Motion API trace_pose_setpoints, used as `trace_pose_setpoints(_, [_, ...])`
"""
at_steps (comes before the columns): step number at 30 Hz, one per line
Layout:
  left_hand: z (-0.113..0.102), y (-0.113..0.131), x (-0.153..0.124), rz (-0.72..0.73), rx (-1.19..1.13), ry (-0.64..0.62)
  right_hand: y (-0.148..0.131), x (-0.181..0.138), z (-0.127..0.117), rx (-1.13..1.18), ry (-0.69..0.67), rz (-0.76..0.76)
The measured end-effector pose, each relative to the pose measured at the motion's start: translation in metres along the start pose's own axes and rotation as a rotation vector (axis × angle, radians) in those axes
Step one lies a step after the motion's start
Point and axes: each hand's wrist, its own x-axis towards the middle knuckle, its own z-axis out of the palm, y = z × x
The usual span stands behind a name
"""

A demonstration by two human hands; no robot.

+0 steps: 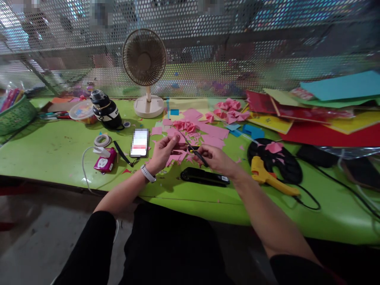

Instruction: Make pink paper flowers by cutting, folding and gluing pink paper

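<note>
1. Progress in the head view looks partial: folded pink pieces (228, 105) sit in clusters at the upper centre-right of the frame and just above the hands, apparently finished shapes.
2. Flat pink sheets (213, 141) lie right of centre without folds, so some paper seems left to work. Small pink scraps (177, 157) litter the green surface (65, 156) beneath the hands, which suggests that a good deal of cutting is done.
3. Near the frame's centre, the left hand (165, 150) has thumb and fingers drawn together in a pinch, seemingly on a piece of pink paper (181, 140); its edges blend into the paper behind.
4. Just right of it, the right hand (216, 159) has its fingers curled around the dark handles of the scissors (203, 160), blades aimed toward the upper left and near the left fingertips. I cannot tell how far apart the blades are.
5. Both forearms reach inward from the lower corners, wrists above the near part of the surface; the right passes between a black stapler (204, 176) and a yellow glue gun (274, 183).
</note>
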Motion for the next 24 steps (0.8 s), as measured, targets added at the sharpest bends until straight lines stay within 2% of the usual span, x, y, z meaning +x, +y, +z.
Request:
trace_pose_setpoints(7, [-0.0034, -0.0013, 0.0018, 0.007, 0.059, -0.045, -0.0020, 0.0005, -0.0004, -0.025, 0.006, 0.006])
trace_pose_setpoints(16, [-0.0043, -0.0034, 0.0038, 0.028, 0.070, -0.014, 0.0022, 0.0022, 0.0007, -0.018, -0.008, 0.005])
trace_pose_setpoints(24, [-0.0024, -0.0024, 0.0027, 0.020, 0.040, -0.040, 0.0018, 0.0032, 0.0049, -0.016, -0.003, -0.020])
